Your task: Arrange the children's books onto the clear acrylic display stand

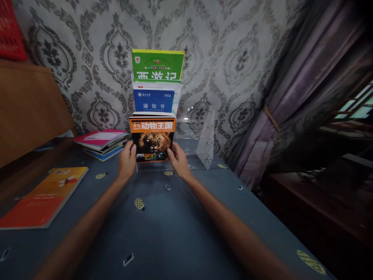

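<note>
Gripping by both side edges, thumbs foremost, an orange-and-black lion-covered paper book (153, 142), squarely between left hand (127, 159) and right hand (178, 160), equally near each. Roughly upright, long axis hard to tell, at the left front of a clear stepped acrylic rack (206, 140). Reaching forward with converging forearms.

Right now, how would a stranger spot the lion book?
Before the patterned wall, find the clear rack on the table. At its left, the lion book is held between the left hand and right hand. Unlike the blue cover and green cover behind, it shows an orange band above a lion's face.
</note>
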`<state>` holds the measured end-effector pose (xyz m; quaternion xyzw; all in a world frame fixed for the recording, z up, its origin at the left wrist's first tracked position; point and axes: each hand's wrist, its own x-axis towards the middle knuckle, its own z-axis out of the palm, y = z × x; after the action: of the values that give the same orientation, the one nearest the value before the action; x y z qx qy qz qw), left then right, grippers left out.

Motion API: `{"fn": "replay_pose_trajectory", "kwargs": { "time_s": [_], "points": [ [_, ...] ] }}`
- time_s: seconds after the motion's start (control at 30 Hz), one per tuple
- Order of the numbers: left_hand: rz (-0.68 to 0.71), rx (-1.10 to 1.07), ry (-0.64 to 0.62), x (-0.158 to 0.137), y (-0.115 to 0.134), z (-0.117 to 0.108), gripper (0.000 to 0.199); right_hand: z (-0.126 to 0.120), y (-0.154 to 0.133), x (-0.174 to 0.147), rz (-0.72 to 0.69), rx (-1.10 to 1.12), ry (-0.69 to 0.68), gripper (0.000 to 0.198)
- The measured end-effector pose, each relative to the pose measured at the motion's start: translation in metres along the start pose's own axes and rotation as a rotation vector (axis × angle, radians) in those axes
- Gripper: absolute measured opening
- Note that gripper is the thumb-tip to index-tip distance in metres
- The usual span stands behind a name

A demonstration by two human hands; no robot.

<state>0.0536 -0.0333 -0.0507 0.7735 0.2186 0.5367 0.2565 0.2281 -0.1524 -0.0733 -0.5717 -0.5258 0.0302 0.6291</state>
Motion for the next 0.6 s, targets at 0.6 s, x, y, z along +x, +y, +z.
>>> {"fn": "replay_pose_trajectory", "kwargs": {
  "time_s": [0.6],
  "points": [
    [0.078,0.112,-0.052,0.006,-0.019,0.011,0.023,-0.006,0.013,0.002,-0.061,-0.2,-0.002,0.027]
  ]
}}
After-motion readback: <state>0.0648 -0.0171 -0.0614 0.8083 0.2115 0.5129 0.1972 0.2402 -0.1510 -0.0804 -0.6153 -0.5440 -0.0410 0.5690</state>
